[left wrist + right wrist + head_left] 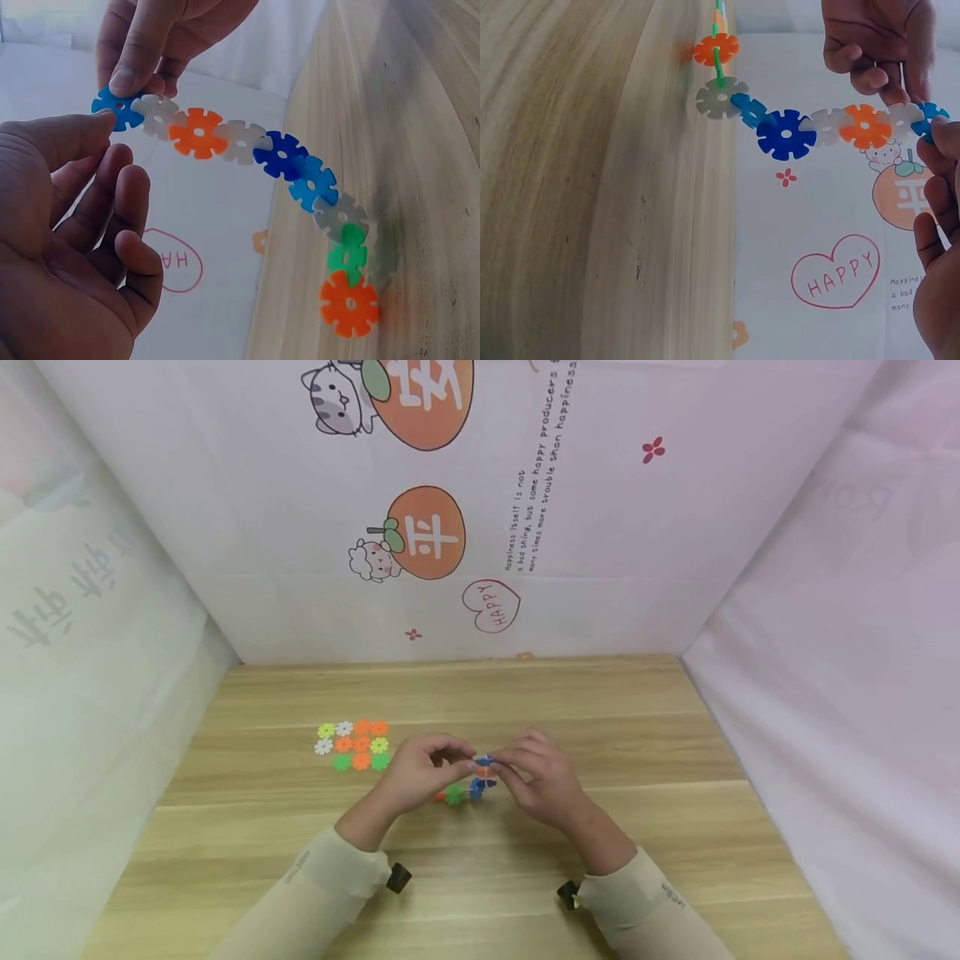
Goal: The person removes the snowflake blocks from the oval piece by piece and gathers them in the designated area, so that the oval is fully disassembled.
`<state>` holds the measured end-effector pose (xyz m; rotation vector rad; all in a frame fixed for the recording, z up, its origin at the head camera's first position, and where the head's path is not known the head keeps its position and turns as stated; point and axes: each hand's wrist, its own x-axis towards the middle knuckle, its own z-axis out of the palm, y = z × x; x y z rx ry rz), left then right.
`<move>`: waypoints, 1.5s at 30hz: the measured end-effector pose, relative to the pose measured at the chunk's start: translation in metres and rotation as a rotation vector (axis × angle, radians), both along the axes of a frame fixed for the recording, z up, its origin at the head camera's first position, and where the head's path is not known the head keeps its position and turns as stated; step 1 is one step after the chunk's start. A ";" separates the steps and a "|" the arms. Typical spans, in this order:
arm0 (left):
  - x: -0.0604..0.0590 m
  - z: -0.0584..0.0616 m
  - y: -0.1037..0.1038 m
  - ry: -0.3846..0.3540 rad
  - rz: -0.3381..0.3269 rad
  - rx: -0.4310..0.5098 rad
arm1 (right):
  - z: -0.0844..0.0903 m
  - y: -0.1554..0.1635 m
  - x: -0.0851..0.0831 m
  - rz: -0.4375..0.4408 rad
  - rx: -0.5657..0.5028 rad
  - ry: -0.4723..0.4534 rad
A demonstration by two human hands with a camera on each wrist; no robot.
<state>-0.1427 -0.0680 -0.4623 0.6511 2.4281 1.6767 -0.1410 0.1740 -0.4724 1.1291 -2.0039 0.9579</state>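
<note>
Wood-grain table (600,727) is the base; everything below is placed relative to the snowflake-disc chain (247,142) held above its middle. The printed backdrop (600,527) with the "HAPPY" heart (491,606) stands behind the chain, at the table's far edge.

Chain status: nine interlocking discs are joined, running light blue, white, orange, white, dark blue, light blue, grey, green, orange. The far end hangs down, with the orange end disc (349,303) at or just above the tabletop; I can't tell if it touches.

Loose stock (352,745): eleven flat discs (orange, green, yellow, white) in a tidy patch left of the chain. So, by my read, roughly half the discs are built in and the rest aren't yet used.

Right hand (543,781) pinches the top light-blue end disc (118,109) between thumb and fingers. Left hand (420,772) has its fingers loosely curled and its thumb tip right at that same disc; whether it actually grips it I cannot tell.
</note>
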 end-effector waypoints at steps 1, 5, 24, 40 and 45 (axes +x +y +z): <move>0.000 0.001 0.001 0.006 -0.006 0.006 | 0.000 0.000 0.000 0.002 -0.002 0.003; 0.001 0.003 0.002 0.027 -0.026 0.024 | 0.001 -0.001 -0.001 0.013 -0.011 0.009; 0.005 0.000 -0.002 0.000 0.004 0.085 | -0.004 -0.001 0.002 -0.027 0.092 -0.218; 0.010 0.002 -0.003 -0.034 0.031 0.153 | -0.007 -0.007 0.005 0.031 0.059 -0.296; 0.011 0.003 -0.003 -0.032 0.057 0.149 | -0.007 -0.008 0.005 0.039 0.050 -0.267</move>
